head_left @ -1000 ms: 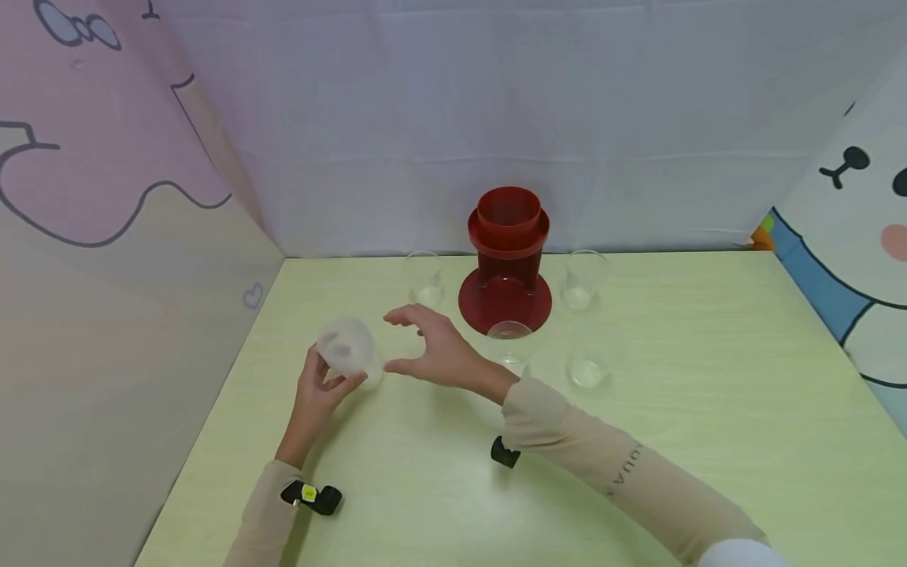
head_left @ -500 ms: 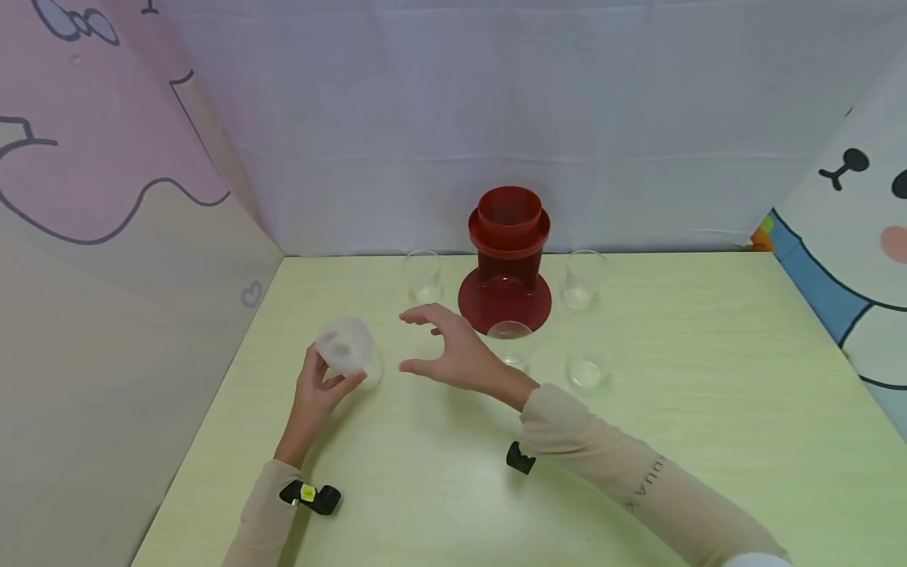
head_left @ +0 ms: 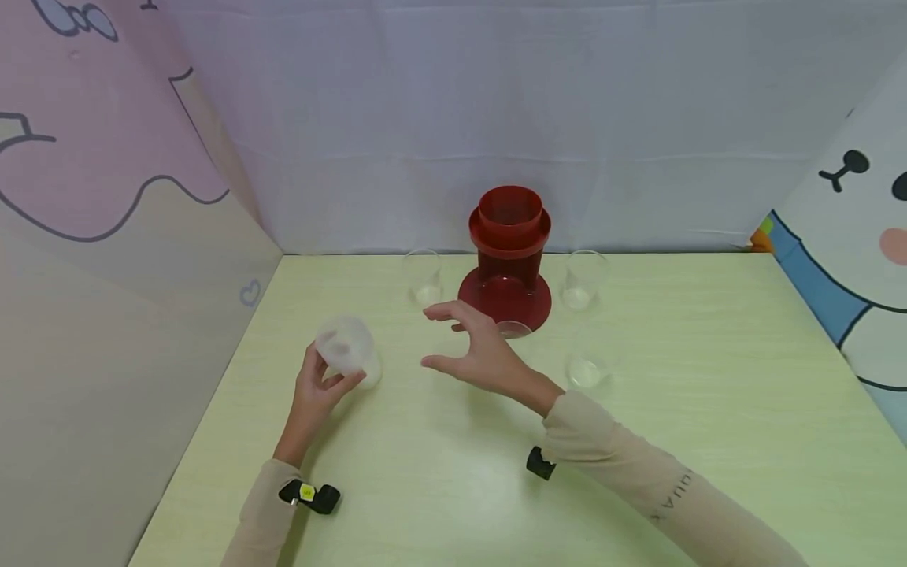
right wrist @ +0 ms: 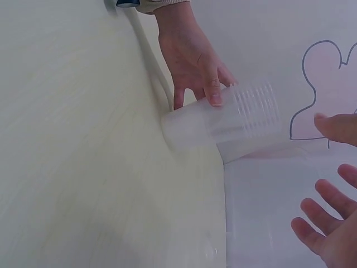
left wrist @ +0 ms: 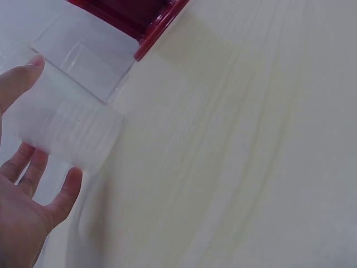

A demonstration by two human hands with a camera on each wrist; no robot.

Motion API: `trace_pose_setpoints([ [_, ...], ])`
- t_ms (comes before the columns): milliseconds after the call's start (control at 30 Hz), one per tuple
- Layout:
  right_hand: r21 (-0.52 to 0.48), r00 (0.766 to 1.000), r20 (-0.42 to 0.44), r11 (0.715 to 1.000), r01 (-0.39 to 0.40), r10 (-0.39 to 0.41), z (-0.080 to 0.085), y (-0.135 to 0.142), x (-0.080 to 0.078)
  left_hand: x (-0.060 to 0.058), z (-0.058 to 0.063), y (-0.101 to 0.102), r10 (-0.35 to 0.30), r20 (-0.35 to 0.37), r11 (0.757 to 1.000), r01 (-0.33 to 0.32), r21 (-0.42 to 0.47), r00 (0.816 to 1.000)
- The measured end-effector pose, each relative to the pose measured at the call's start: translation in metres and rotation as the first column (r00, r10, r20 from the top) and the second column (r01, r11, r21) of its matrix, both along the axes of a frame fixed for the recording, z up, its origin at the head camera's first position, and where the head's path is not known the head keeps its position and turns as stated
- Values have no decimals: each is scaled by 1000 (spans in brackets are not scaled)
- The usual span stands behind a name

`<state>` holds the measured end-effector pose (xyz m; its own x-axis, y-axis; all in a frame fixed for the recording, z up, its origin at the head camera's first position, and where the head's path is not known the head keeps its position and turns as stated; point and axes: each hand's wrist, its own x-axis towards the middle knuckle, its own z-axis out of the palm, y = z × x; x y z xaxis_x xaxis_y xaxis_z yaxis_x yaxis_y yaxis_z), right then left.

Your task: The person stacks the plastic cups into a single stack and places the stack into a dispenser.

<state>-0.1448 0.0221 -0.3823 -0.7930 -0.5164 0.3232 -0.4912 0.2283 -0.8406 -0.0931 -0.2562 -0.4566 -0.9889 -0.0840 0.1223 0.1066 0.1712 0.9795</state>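
Note:
My left hand (head_left: pixel 312 400) grips a stack of nested clear plastic cups (head_left: pixel 349 345) at the left of the table. In the right wrist view, several rims show at one end of the cup stack (right wrist: pixel 223 118). Thumb and fingers (left wrist: pixel 68 192) lie on either side of its wall in the left wrist view. To the right, my right hand (head_left: pixel 489 361) hovers with thumb and fingers spread and nothing between them. Behind that hand a clear cup (head_left: pixel 512 330) is mostly hidden, only its rim showing.
A red tiered vessel (head_left: pixel 512 268) on a round red base (head_left: pixel 476 303) stands at the back middle. Single clear cups stand to its left (head_left: pixel 423 282), to its right (head_left: pixel 583 285) and nearer at the right (head_left: pixel 586 370). Fabric walls (head_left: pixel 397 157) border the table.
My right hand has moved to the right, away from the cup stack, and now covers most of the middle cup. My left hand and the stack have stayed nearly still.

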Motion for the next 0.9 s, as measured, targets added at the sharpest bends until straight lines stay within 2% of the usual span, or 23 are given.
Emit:
trace_pose_setpoints([
  [333,-19,1000,0,999,30,-30,-1,17,-1,0,-1,-1,-1,1,1000,1,-11,1000],
  [600,14,996,-26,996,85,-85,-2,35,2,1,0,1,8,9,1000,-8,-21,1000],
  [900,-97,983,-43,980,176,-181,-12,48,4,1,3,2,6,14,1000,-6,-22,1000],
])
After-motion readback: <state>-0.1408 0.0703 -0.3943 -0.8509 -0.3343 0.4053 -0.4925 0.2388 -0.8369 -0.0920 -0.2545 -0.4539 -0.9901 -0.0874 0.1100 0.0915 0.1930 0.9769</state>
